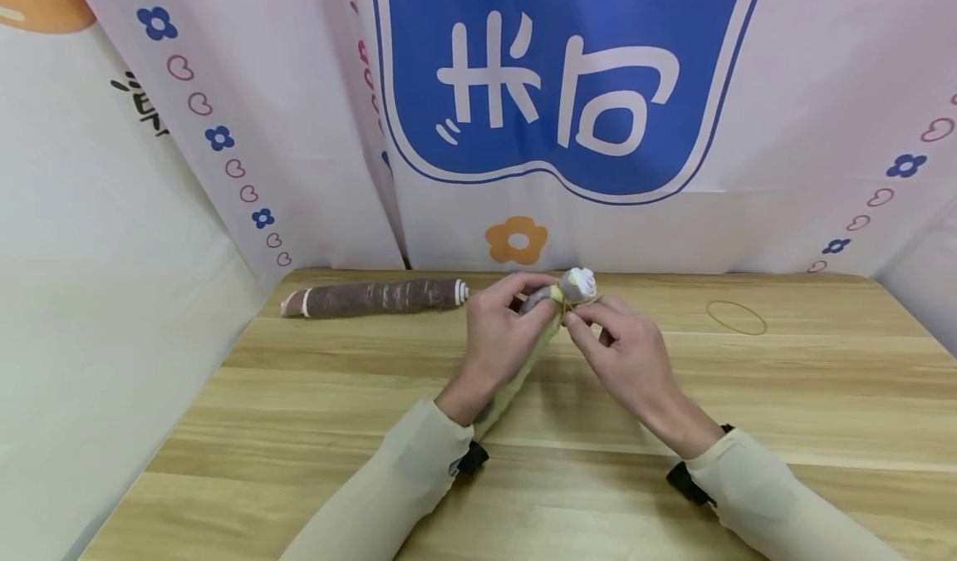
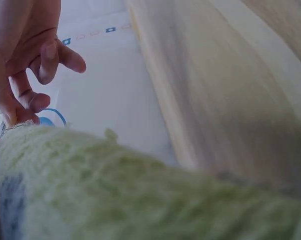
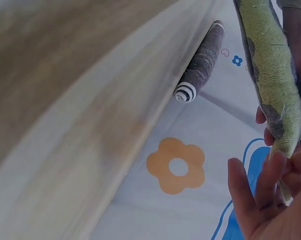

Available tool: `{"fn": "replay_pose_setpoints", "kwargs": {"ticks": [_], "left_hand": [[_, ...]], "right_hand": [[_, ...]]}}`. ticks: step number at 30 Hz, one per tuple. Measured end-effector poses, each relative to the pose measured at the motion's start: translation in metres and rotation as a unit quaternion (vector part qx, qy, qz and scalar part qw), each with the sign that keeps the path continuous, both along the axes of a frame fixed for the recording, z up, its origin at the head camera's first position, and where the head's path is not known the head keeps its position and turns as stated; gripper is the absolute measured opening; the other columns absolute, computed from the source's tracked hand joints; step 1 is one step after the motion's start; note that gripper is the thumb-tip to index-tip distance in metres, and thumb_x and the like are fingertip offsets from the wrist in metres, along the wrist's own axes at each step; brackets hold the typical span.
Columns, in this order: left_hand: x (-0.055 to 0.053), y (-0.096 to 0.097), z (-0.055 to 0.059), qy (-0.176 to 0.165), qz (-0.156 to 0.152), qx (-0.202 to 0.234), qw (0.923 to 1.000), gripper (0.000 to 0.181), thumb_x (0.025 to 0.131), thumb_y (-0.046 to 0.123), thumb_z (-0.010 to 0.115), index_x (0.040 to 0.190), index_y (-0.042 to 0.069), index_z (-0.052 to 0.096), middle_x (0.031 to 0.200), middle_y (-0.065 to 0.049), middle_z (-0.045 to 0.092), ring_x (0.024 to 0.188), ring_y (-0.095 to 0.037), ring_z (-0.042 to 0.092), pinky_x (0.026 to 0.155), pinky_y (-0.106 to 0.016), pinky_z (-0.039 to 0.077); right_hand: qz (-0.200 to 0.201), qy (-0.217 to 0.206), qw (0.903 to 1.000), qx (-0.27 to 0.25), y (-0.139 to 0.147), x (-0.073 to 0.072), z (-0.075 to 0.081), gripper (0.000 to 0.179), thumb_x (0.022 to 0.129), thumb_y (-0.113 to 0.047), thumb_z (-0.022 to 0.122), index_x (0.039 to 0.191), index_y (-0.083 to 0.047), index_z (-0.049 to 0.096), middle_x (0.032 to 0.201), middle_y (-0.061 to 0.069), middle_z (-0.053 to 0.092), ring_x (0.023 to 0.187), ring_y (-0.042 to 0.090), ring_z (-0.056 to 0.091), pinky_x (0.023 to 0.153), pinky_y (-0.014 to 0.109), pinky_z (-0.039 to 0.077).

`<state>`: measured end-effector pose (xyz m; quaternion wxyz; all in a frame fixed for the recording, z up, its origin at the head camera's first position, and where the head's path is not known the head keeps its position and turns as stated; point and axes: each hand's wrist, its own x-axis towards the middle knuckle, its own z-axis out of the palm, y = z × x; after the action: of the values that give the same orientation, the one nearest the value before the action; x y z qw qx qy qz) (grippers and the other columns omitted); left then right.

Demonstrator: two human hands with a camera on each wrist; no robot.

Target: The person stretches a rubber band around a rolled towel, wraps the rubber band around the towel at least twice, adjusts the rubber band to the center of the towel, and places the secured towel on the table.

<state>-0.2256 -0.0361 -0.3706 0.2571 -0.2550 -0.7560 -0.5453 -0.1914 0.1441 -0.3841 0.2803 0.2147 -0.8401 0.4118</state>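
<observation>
A rolled towel (image 1: 516,386), yellow-green with grey patches and a white spiral end, slants up from the table under my left forearm. My left hand (image 1: 499,328) grips it just below its far end. At a narrowed neck near that end, my right hand (image 1: 631,353) pinches a thin yellowish rubber band that runs around the roll. In the right wrist view the green towel (image 3: 270,65) hangs at the right, and the band is mostly hidden by fingers. The fuzzy towel (image 2: 140,195) fills the lower part of the left wrist view.
A brown rolled towel (image 1: 381,297) with white-striped ends lies at the table's back left. One loose rubber band (image 1: 708,312) lies at the back right. Behind the wooden table (image 1: 299,453) hangs a printed cloth (image 1: 449,220) close to its far edge.
</observation>
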Motion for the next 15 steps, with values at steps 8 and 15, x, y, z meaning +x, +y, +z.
{"fn": "replay_pose_setpoints", "kwargs": {"ticks": [8, 15], "left_hand": [[0.0014, 0.0004, 0.0037, -0.088, -0.009, 0.053, 0.9947, 0.016, 0.092, 0.008, 0.078, 0.107, 0.009, 0.082, 0.095, -0.003, 0.077, 0.072, -0.014, 0.065, 0.062, -0.027, 0.055], [0.0014, 0.0002, 0.0054, -0.127, -0.008, 0.071, 0.9893, 0.018, 0.091, 0.010, 0.078, 0.108, 0.010, 0.082, 0.091, 0.000, 0.075, 0.076, -0.014, 0.065, 0.063, -0.026, 0.055]], "right_hand": [[0.014, 0.087, 0.9961, 0.000, -0.0007, -0.0020, -0.0030, 0.010, 0.099, -0.006, 0.074, 0.105, -0.003, 0.081, 0.098, 0.003, 0.070, 0.057, 0.006, 0.052, 0.052, 0.016, 0.042], [0.026, 0.125, 0.9919, -0.002, -0.0011, -0.0021, -0.0019, 0.013, 0.095, 0.001, 0.077, 0.107, -0.002, 0.080, 0.109, 0.008, 0.072, 0.063, 0.006, 0.058, 0.057, 0.015, 0.047]]}}
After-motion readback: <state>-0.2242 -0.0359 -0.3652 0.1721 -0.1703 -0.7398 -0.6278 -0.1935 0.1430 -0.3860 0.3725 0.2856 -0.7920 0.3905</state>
